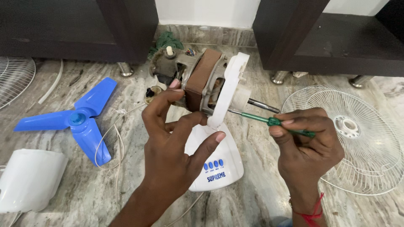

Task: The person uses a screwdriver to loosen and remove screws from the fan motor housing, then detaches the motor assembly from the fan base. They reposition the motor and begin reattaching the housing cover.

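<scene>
A bare fan motor (201, 82) with a brown winding block and a white front plate (229, 86) stands on a white fan stand (219, 162) with blue buttons. My left hand (176, 138) grips the motor from the front and left, thumb against the plate's lower edge. A green-handled screwdriver (269, 121) is held in my right hand (307, 143), its metal tip touching the white plate just below the steel shaft (263, 105).
On the marble floor lie a blue three-blade fan propeller (78, 120) at left, a white motor cover (29, 178) at lower left, a white wire guard (357, 138) at right and another guard (14, 77) at far left. Dark cabinets (80, 29) on metal feet stand behind.
</scene>
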